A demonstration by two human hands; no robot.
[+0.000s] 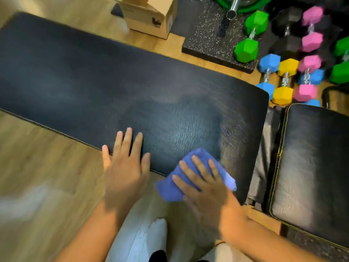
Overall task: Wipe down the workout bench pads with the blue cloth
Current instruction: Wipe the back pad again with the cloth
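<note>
Head view: right hand (205, 188) lies flat, fingers straight, pressing the crumpled blue cloth (173, 188) onto the long black textured bench pad (132, 87) — near edge, right end. Left hand (124, 163) rests flat, fingers spread, just left of the cloth — holding nothing.

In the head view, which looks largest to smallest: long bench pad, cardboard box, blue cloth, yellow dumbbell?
1. long bench pad
2. blue cloth and cardboard box: alike, unranked; cloth nearer, box cropped
3. yellow dumbbell
</note>
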